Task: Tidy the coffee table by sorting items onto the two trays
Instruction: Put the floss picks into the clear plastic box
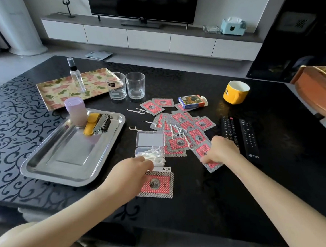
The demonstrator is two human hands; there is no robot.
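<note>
Red-backed playing cards (185, 129) lie scattered across the middle of the dark coffee table, with white floss picks (179, 131) strewn over them. My left hand (130, 172) holds a small stack of cards (157, 184) near the front edge, next to an open clear floss box (150, 148). My right hand (222, 152) pinches one card (209, 158) at the pile's near right. A steel tray (47, 167) at the left holds a lilac container (76, 112), a yellow case and a metal tool. A floral tray (62, 89) behind it carries a spray bottle (76, 75).
Two clear glasses (126, 86) stand beside the floral tray. A blue card box (192, 102) and a yellow mug (235, 92) sit further back. Two black remotes (240, 136) lie to the right of the cards. A TV cabinet is beyond the table.
</note>
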